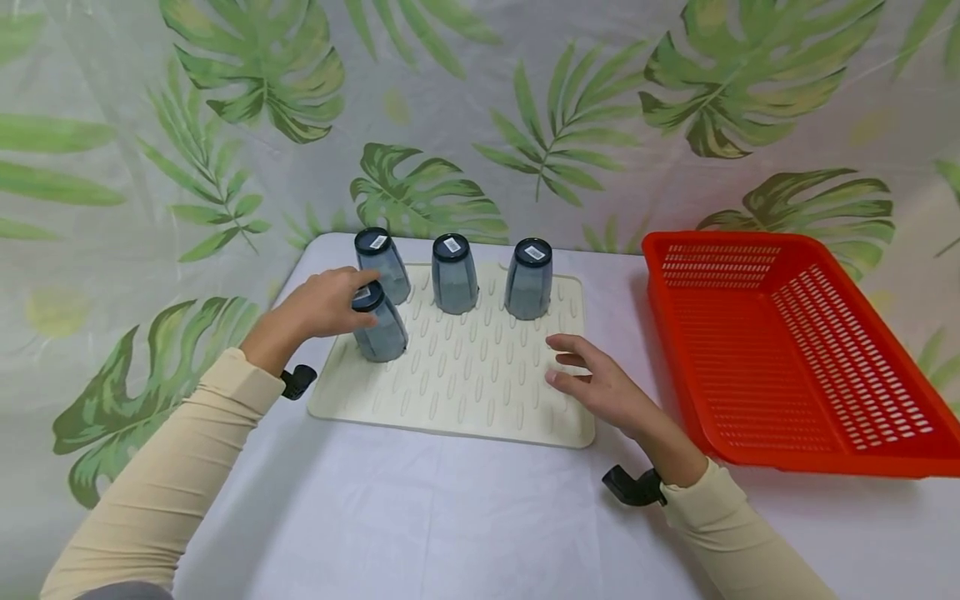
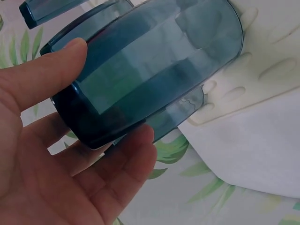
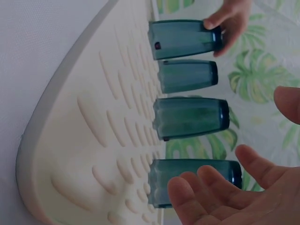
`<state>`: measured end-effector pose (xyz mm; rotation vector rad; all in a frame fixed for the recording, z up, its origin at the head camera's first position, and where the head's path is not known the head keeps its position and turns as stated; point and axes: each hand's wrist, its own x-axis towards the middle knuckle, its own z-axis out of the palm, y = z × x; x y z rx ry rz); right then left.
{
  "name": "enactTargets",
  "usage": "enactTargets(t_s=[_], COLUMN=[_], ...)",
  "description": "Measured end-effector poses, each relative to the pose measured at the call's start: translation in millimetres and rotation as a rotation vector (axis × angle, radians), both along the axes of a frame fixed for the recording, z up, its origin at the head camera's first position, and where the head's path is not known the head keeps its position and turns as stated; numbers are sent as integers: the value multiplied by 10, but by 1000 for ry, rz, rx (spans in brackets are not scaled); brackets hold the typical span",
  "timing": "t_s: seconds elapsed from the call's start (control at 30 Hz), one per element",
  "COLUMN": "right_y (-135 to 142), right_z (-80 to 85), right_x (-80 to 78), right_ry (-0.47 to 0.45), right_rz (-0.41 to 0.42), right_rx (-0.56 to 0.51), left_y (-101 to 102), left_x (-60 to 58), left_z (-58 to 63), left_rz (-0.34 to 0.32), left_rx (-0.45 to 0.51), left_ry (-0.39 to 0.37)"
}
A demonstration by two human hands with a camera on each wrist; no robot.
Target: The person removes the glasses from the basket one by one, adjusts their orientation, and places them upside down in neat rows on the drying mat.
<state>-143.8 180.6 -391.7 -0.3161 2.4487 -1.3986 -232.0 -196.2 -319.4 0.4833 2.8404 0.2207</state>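
Several blue-grey tinted glasses stand upside down on a cream ribbed drying mat (image 1: 465, 404). My left hand (image 1: 322, 304) holds the front-left glass (image 1: 384, 335) near its dark base, thumb on one side and fingers on the other. In the left wrist view, the thumb touches that glass (image 2: 154, 65) near the base edge. Just behind it is the back-left glass (image 1: 393, 275). A middle glass (image 1: 454, 287) and a right glass (image 1: 529, 290) stand along the back. My right hand (image 1: 603, 387) hovers over the mat's right side, fingers loosely spread, holding nothing.
A red perforated plastic basket (image 1: 678, 358) stands on the right of the white-covered table (image 1: 450, 508). Behind the table hangs a leaf-patterned sheet (image 1: 427, 108). Small white labels show on the glasses' bases.
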Motion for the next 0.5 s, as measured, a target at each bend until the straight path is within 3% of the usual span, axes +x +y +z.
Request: enactTargets(t_s=[0.3, 0.5], right_y=[-23, -1], right_z=[18, 39], right_x=[3, 28], right_ry=[-25, -10], right_rz=[0, 7], right_rx=[12, 15], left_y=[3, -48], left_x=[19, 91], left_z=[-8, -49], left_rz=[24, 54], left_rx=[17, 49], left_ry=[-34, 0])
